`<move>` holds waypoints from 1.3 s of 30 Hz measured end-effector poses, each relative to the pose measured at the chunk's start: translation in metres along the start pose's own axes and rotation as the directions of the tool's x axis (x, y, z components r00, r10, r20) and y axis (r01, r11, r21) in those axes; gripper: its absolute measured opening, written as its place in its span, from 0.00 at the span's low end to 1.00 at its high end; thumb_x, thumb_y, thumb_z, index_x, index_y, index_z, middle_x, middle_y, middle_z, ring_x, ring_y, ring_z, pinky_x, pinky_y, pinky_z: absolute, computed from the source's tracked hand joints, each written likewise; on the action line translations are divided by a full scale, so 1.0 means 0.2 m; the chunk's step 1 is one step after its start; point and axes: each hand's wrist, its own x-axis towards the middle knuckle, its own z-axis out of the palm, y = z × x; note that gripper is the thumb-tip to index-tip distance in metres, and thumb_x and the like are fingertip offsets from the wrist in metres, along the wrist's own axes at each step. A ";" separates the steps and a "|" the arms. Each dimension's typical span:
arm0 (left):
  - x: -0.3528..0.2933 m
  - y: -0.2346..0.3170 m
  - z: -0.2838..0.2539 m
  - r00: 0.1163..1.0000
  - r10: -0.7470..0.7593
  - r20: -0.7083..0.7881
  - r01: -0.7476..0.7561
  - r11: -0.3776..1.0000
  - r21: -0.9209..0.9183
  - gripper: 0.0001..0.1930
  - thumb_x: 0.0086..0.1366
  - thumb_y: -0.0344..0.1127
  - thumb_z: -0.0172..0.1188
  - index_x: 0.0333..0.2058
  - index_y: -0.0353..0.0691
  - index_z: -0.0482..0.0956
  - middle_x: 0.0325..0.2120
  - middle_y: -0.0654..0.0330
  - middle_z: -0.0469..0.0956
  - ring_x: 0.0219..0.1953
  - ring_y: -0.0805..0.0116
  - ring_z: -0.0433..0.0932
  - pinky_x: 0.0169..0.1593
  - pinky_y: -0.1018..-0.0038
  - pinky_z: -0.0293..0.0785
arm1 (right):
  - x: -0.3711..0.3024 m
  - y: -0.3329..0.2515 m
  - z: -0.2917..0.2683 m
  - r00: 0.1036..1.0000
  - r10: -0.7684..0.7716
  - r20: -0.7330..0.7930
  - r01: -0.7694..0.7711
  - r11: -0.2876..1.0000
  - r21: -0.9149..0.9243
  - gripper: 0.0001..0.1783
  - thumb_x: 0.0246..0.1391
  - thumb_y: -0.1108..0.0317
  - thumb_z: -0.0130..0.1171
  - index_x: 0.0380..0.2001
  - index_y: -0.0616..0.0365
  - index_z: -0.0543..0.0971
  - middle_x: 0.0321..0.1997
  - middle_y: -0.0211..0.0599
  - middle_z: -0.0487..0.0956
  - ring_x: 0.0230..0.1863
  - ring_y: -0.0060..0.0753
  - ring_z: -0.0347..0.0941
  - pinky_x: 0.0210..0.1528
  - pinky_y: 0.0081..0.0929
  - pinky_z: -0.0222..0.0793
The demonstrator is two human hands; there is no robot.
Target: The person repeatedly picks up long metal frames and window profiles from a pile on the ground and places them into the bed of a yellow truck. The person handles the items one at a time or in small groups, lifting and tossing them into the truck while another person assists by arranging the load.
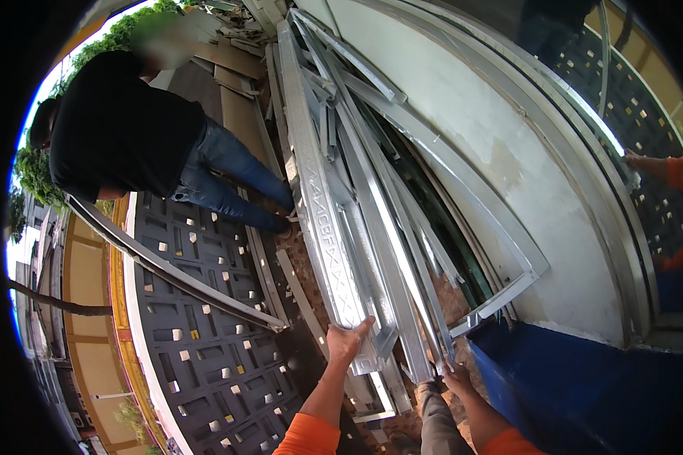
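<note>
My left hand (345,341) is closed around the near end of a long silver metal channel (328,236) with a zigzag pattern along its face. The thumb lies on its upper side. Low in the view, my right hand (455,378) is closed on the near end of a thin metal bar (425,303), its fingers partly hidden. Between and beyond my hands, a pile of long metal profiles (364,171) stretches away along the wall, some crossing each other.
A person (129,125) in a black shirt and jeans stands at far left. An angled metal frame (501,212) leans on the pale wall (508,144). A blue panel (569,387) is at right, a dark block wall (205,326) at left. My trouser leg (439,417) is below.
</note>
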 end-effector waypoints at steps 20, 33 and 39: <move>-0.55 0.13 -0.10 0.998 0.009 -0.070 -0.005 0.998 0.058 0.37 0.61 0.64 0.67 0.47 0.27 0.81 0.35 0.52 0.84 0.37 0.65 0.81 0.43 0.67 0.77 | -0.24 -0.85 0.66 0.745 -0.290 0.600 -0.658 -0.172 0.733 0.34 0.63 0.42 0.55 0.63 0.52 0.68 0.64 0.43 0.73 0.66 0.46 0.68 0.63 0.52 0.69; -1.13 0.00 -0.08 0.999 0.025 0.034 -0.026 0.999 0.019 0.56 0.52 0.77 0.65 0.49 0.14 0.76 0.41 0.29 0.81 0.52 0.42 0.81 0.56 0.61 0.75 | -0.78 -0.58 0.44 0.681 0.188 0.708 -0.681 -0.193 0.706 0.21 0.67 0.46 0.46 0.48 0.46 0.78 0.46 0.34 0.80 0.48 0.44 0.73 0.48 0.48 0.68; -1.57 -0.20 -0.07 0.995 0.094 -0.021 -0.094 0.996 0.006 0.56 0.50 0.77 0.65 0.47 0.14 0.77 0.42 0.28 0.80 0.50 0.40 0.82 0.52 0.58 0.77 | -1.18 -0.32 0.32 0.651 0.192 0.735 -0.703 -0.214 0.679 0.25 0.64 0.44 0.46 0.50 0.49 0.78 0.49 0.40 0.79 0.46 0.48 0.73 0.45 0.51 0.70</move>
